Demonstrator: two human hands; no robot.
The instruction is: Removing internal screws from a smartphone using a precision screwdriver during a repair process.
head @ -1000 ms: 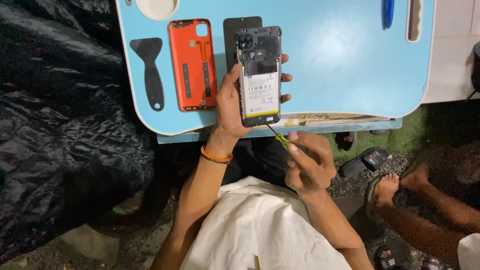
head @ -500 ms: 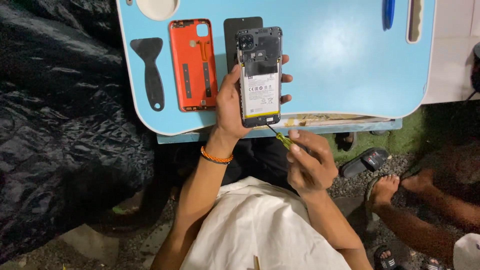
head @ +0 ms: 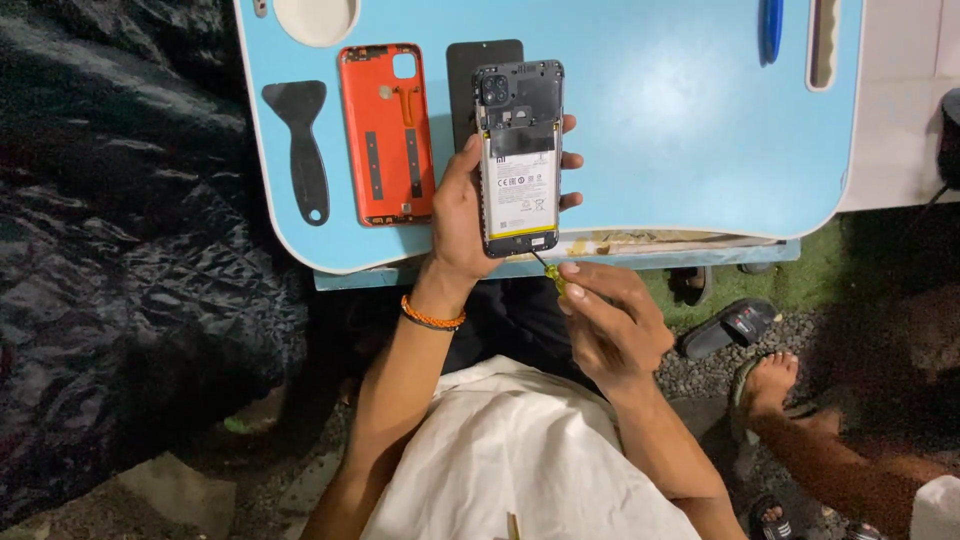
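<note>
- Nearest the camera: the person's lap in white cloth (head: 520, 460), both forearms reaching up from it.
- Right hand (head: 610, 325): clenched around a small screwdriver (head: 549, 275) with a yellow-green grip. The thin shaft points up and left, its tip at the near edge of the phone; whether it touches a screw cannot be told.
- Left wrist: an orange band (head: 432, 318) is worn on it.
- Left hand (head: 470, 215): grasping the phone (head: 518, 155) from the left side, thumb along the left edge, fingertips showing past the right edge.
- Phone: held upright over the near edge of the surface, back cover off, battery and camera block exposed, camera end far.
- Surface (head: 680, 130): a light blue top with rounded corners, running across the far part of the view.
- Just left of the phone: an orange back cover (head: 387, 133) lies inside up on the surface.
- Behind the phone: a dark flat panel (head: 470, 70), partly hidden by it.
- Left of the cover: a black scraper tool (head: 300, 140), blade end far.
- Far left edge: a white round dish (head: 315, 15), cut off by the frame.
- Far right: a blue pen-like tool (head: 771, 28) and a pale slot (head: 824, 42) in the surface.
- Right of the person, on gravel: a black sandal (head: 728, 326) and another person's foot (head: 770, 385).
- Left: crumpled black sheeting (head: 120, 260).
</note>
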